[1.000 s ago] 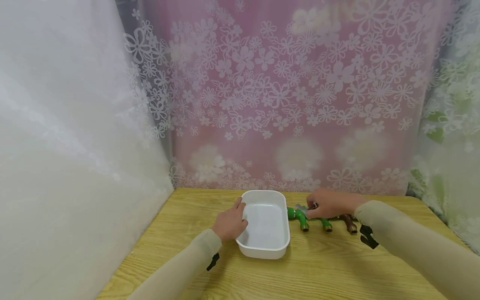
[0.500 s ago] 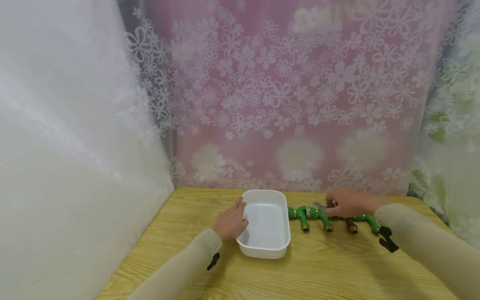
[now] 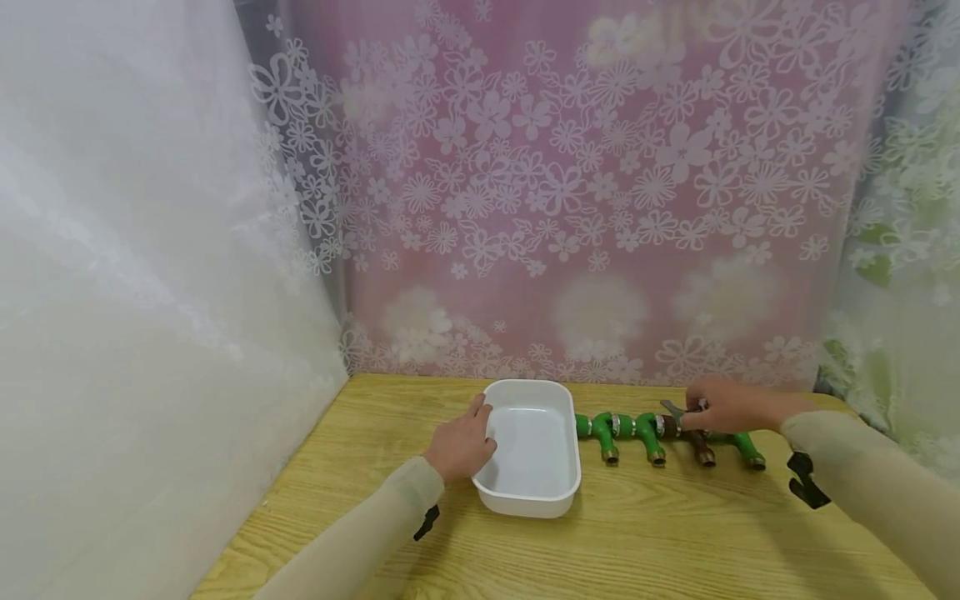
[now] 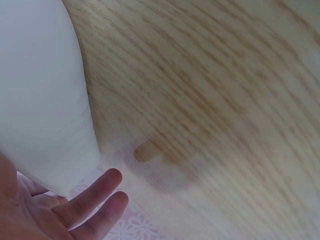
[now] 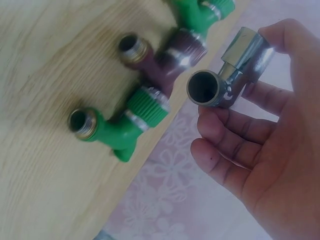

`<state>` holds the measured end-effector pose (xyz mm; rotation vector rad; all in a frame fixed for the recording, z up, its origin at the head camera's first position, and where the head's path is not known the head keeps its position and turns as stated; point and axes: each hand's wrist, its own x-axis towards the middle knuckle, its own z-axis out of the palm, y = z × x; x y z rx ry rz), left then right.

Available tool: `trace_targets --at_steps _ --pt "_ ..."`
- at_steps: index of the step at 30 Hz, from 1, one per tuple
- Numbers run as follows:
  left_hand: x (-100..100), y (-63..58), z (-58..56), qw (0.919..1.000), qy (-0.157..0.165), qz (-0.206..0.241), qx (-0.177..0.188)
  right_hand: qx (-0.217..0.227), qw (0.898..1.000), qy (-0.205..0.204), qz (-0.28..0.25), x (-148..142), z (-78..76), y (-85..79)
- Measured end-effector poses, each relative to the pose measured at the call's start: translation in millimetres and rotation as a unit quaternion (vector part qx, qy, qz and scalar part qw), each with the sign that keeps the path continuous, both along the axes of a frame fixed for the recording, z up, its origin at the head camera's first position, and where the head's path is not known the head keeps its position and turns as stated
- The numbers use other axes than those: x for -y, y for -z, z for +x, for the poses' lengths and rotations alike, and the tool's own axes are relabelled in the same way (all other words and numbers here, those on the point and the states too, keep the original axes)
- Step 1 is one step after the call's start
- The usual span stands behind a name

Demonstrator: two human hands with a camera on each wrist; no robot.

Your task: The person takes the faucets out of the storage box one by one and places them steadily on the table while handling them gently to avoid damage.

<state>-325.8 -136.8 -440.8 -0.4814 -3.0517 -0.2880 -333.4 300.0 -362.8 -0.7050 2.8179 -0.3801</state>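
Observation:
My left hand (image 3: 459, 446) holds the left rim of a white plastic basin (image 3: 528, 505), thumb over the inside. In the left wrist view, two fingers reach past the basin's outer wall (image 4: 45, 85). In my right hand (image 3: 738, 406), a silvery metal tap (image 5: 206, 89) is pinched between thumb and fingers, its round opening towards the camera. Its grey lever (image 3: 671, 407) points up and left in the head view. The hand hovers above a row of plastic taps: green ones (image 3: 647, 433) and a brown one (image 3: 699, 448), with brass threaded ends.
The taps lie side by side along the rear of the wood-grain table (image 3: 600, 550), right of the basin. Behind the table edge hangs a pink flowered curtain (image 3: 585, 208). Pale sheeting (image 3: 150, 292) closes off the left side.
My right hand has moved right along the row with the metal tap, uncovering the green taps nearer the basin. My left hand and the basin have stayed in place.

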Motion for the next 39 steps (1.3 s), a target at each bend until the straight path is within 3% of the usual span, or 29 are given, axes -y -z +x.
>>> trace_targets --at_steps 16,30,39 --pt "-0.3 0.1 0.5 0.9999 -0.002 0.01 0.007 0.019 0.999 0.048 0.012 -45.8 -3.8 10.0" --pt "0.0 0.4 -0.2 0.9999 -0.005 0.004 0.008 -0.016 0.997 0.067 0.029 -81.9 -2.3 24.1" --pt "-0.1 1.5 -1.2 1.0 -0.001 0.006 0.0 -0.01 0.996 0.088 0.031 -97.1 3.1 28.8"
